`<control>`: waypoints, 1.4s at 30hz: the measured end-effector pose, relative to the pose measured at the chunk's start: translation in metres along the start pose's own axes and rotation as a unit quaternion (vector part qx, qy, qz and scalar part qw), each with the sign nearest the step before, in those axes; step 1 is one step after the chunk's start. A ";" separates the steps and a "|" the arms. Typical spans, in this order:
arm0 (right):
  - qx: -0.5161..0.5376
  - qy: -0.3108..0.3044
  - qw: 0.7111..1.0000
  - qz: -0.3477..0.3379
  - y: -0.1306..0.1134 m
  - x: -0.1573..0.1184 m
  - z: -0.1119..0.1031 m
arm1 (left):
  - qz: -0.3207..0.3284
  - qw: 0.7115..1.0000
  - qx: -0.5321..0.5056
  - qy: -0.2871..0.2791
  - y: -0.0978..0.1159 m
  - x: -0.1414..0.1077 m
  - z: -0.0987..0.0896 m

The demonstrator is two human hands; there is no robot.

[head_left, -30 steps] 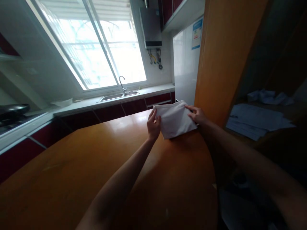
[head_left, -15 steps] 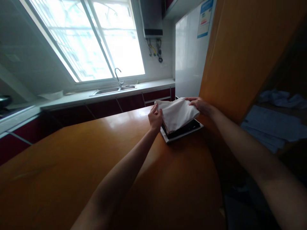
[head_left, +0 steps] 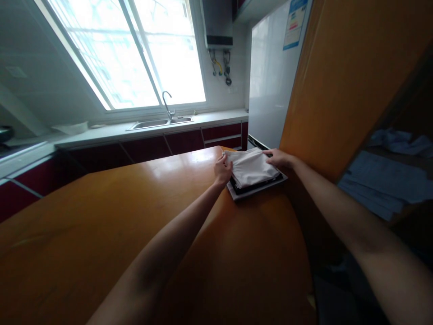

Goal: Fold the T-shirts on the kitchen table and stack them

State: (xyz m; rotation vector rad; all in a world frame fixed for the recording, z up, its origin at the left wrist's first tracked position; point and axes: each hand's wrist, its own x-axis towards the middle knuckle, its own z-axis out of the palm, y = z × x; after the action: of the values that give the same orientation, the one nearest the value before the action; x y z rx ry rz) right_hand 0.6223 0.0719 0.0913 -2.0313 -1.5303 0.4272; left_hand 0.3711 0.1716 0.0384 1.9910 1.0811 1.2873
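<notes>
A folded white cloth [head_left: 252,168] lies on a black folded item [head_left: 241,188], on top of a flat light-edged board or box [head_left: 259,192] near the table's far right corner. My left hand [head_left: 223,170] pinches the cloth's left edge between closed fingers. At the cloth's upper right corner, my right hand [head_left: 279,158] has its fingers closed on the edge. The underside of the stack is hidden.
The brown wooden table [head_left: 135,225] fills the foreground. Behind it are a counter with a sink [head_left: 152,123] and faucet. A white fridge [head_left: 270,81] and a wooden panel [head_left: 341,76] stand right, with papers or cloths [head_left: 382,180] on a shelf beyond.
The white cloth has come down from a raised, tilted position and now lies flatter on the black item. Both hands have lowered slightly with it.
</notes>
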 end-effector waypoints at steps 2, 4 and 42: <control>-0.032 0.004 0.999 0.007 -0.002 0.004 0.003 | -0.001 0.999 0.043 -0.018 0.003 0.002 -0.004; -0.066 0.022 0.998 0.007 -0.007 0.010 0.008 | 0.007 0.997 0.073 -0.013 0.010 0.004 -0.006; 0.060 0.014 0.967 -0.246 -0.187 -0.168 0.200 | -0.007 0.931 0.330 -0.154 -0.071 -0.119 -0.226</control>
State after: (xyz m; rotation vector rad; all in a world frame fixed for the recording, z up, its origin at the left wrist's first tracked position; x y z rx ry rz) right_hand 0.3154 -0.0031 0.0321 -1.4871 -1.8653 0.2825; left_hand 0.1143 0.1120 0.0172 2.5422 1.4881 0.5904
